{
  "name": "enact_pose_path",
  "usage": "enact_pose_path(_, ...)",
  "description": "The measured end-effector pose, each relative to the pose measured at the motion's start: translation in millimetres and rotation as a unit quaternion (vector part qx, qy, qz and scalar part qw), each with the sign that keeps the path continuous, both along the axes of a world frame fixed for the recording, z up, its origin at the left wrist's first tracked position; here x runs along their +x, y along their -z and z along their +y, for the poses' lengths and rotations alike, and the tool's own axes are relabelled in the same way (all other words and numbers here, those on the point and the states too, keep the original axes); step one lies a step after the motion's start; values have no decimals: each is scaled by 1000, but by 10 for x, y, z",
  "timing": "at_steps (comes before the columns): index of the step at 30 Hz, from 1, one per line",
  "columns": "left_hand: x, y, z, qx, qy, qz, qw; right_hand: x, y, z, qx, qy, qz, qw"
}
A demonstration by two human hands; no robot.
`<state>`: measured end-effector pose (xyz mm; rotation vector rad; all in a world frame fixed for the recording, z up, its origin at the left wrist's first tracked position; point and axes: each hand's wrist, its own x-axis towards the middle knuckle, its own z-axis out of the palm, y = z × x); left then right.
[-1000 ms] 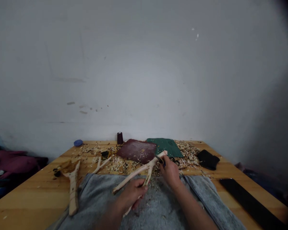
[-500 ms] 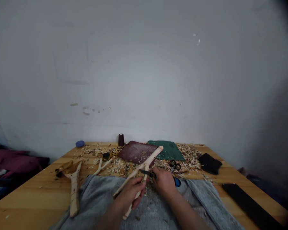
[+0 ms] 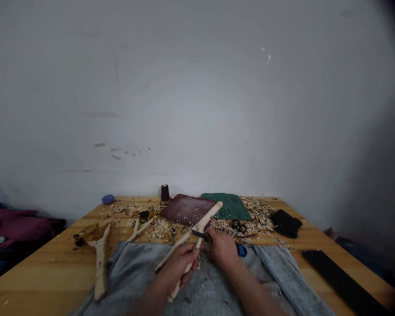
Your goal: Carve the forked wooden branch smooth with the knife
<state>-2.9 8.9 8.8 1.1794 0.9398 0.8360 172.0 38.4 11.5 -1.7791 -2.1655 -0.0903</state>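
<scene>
My left hand [image 3: 179,265] is closed around a pale forked stick [image 3: 206,218], peeled of bark, which points up and away to the right over a grey towel [image 3: 213,285]. My right hand [image 3: 222,248] grips a small knife with a blue handle end [image 3: 241,250]. Its blade [image 3: 197,234] lies across the stick just above my left fingers. Wood shavings [image 3: 164,228] litter the table behind my hands.
On the wooden table [image 3: 42,267] lie a larger carved fork [image 3: 100,259], a thin forked twig [image 3: 140,227], a dark red leather sheet [image 3: 187,208], a green mat [image 3: 228,205], black scissors [image 3: 238,226], a black pouch [image 3: 285,223], a black strop [image 3: 342,278], a thread spool [image 3: 165,192].
My right hand drew the knife back from the stick's far tip to a spot near my left fingers. The stick tilted slightly more upright. In the last half second little moved.
</scene>
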Motion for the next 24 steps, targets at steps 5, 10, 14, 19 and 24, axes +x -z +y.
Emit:
enact_pose_path(5, 14, -7, 9, -10, -1, 1, 1000, 22, -27, 18, 7, 8, -22, 1000)
enact_pose_path(10, 18, 2, 21, -2, -1, -2, 1000, 45, 5, 57, 23, 15, -31, 999)
enact_pose_path(14, 3, 8, 29, -11, 11, -23, 1000, 144, 19, 121, 28, 50, -34, 998)
enact_pose_path(19, -9, -26, 13, -10, 18, -42, 999, 226, -27, 117, 31, 63, -14, 997)
enact_pose_path(24, -22, -72, -7, -8, -1, -43, 999, 91, -59, 4, 37, 0, 18, 999)
